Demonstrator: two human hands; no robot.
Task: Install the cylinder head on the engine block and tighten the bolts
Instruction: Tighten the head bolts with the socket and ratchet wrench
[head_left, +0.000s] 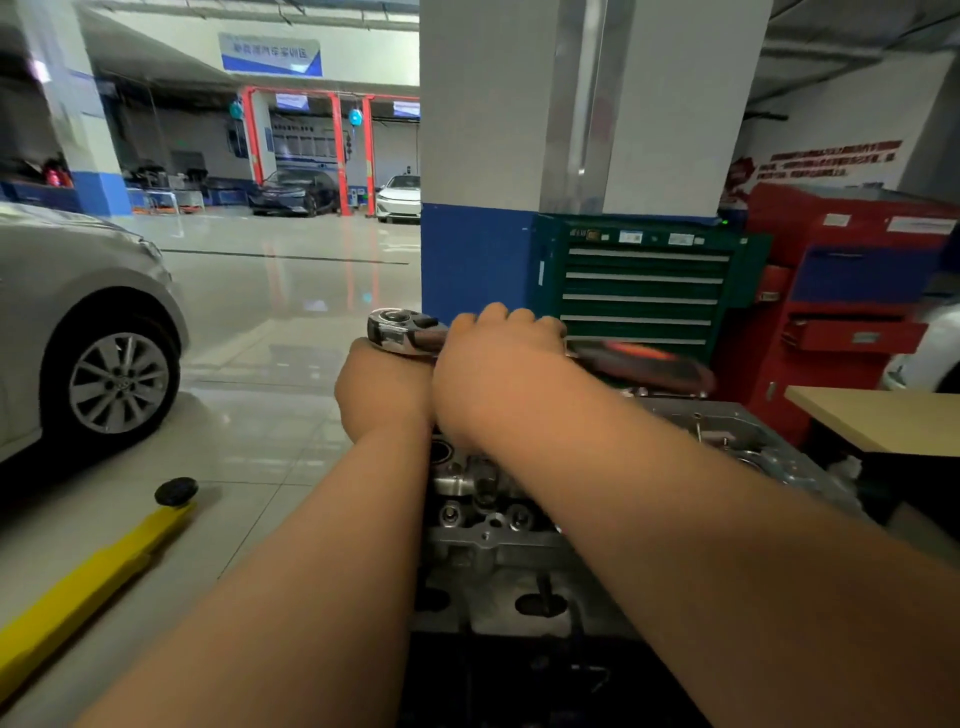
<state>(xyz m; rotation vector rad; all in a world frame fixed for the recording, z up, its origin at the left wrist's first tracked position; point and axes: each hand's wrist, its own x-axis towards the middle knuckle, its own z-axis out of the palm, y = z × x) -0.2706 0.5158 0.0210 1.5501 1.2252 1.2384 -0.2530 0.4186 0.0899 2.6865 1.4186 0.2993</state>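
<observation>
From the head view, my right grip (498, 358) is closed over the shaft of the ratchet (400, 332), close behind its chrome head. The red and black handle runs off to my right and is smeared with motion. I hold it that near the head, I judge, to keep the tool level over the bolt and press it down, not to get leverage. My left grip (384, 395) sits directly under the ratchet head, touching it from below. Its fingers are on the far side, so I cannot tell whether it is closed round a socket or extension or only braced there. Its place suggests it is steadying the drive so the socket does not tip off the bolt. The cylinder head (493, 535) lies under my forearms, running away from me toward the ratchet. It is bare cast aluminium, pale grey and fairly clean, with machined bores, small bosses and two dark oval ports on the near face. It looks seated flat, not cocked. The engine block beneath it is lost in shadow, and my wrists cover the bolt being worked, so I cannot read how far down it is. I take it I am in the tightening stage. Beyond stand a green tool cabinet (644, 291) and a blue and white pillar (483, 156), and a yellow lift arm (104, 561) lies on the floor to my left.
</observation>
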